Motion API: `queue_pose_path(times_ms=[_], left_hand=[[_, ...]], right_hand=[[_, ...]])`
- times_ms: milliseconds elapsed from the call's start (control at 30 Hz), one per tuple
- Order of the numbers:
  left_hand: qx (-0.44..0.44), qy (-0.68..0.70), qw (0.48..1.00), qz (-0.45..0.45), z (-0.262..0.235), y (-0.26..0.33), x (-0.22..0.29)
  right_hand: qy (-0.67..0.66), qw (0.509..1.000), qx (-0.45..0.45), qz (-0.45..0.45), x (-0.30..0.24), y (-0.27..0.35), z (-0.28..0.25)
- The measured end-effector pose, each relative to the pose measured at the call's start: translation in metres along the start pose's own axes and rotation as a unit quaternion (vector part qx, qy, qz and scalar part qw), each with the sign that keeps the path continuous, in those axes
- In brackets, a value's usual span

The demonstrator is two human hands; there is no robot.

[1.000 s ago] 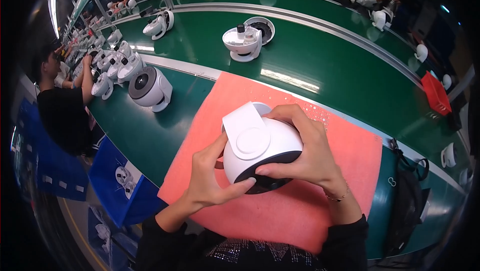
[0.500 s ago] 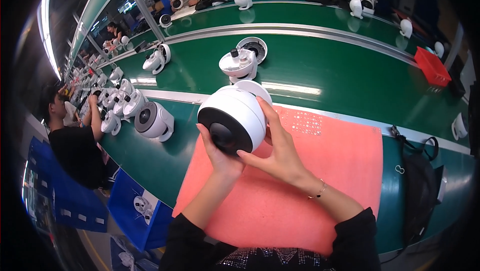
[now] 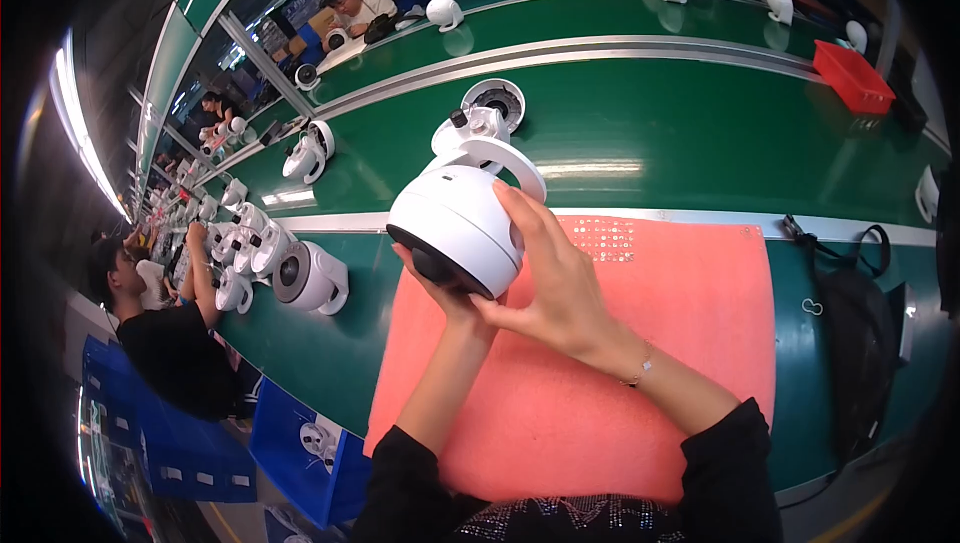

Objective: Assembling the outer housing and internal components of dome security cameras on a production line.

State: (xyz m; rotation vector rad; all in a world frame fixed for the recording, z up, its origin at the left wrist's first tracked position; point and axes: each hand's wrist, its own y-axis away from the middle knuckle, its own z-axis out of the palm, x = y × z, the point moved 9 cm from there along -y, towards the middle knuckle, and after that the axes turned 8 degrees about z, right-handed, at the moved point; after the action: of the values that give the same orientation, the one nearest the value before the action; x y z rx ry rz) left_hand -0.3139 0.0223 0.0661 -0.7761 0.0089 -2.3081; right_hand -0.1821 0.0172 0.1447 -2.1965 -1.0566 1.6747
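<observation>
Both hands clamped on white dome camera (image 3: 455, 223): left hand (image 3: 445, 288) under it, right hand (image 3: 555, 283) on its right side, above pink mat (image 3: 680, 323).

Both forearms are brought up from the lower edge of the view, clad in dark sleeves pushed back to about mid-forearm, and are angled towards each other so that the wrists meet near the middle. The left hand (image 3: 440, 288) is raised with the palm turned upward and is largely hidden; only the heel of the palm and part of the thumb can be seen, cupped from below. The right hand (image 3: 555, 278) is laid over from the right side, its fingers (image 3: 520, 211) spread and curled in a firm grasp. A thin bracelet is worn on the right wrist.
</observation>
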Motion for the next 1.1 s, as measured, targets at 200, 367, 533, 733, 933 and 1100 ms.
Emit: queue_pose_path(times_ms=[200, 367, 533, 733, 933, 1100], left_hand=[[-0.042, 0.023, 0.999, 0.003, 0.022, 0.005, 0.001], [-0.053, 0.103, 0.993, 0.012, -0.017, -0.018, -0.015], [-0.105, 0.099, 0.989, 0.022, 0.006, -0.019, -0.01], [-0.17, -0.019, 0.985, 0.024, 0.035, -0.017, 0.009], [-0.176, -0.274, 0.944, 0.045, 0.035, -0.013, 0.031], [-0.214, -0.334, 0.917, -0.026, 0.071, 0.009, 0.028]], right_hand=[[-0.043, 0.998, 0.027, 0.025, 0.015, 0.0, -0.001], [-0.042, 0.998, 0.042, -0.004, 0.008, -0.001, 0.0], [-0.06, 0.997, 0.05, -0.001, 0.013, 0.001, -0.001], [-0.111, 0.993, 0.028, 0.01, 0.015, 0.0, -0.002], [-0.346, 0.927, -0.012, 0.144, 0.047, -0.015, -0.01], [-0.529, 0.79, 0.013, 0.309, 0.092, -0.022, -0.036]])
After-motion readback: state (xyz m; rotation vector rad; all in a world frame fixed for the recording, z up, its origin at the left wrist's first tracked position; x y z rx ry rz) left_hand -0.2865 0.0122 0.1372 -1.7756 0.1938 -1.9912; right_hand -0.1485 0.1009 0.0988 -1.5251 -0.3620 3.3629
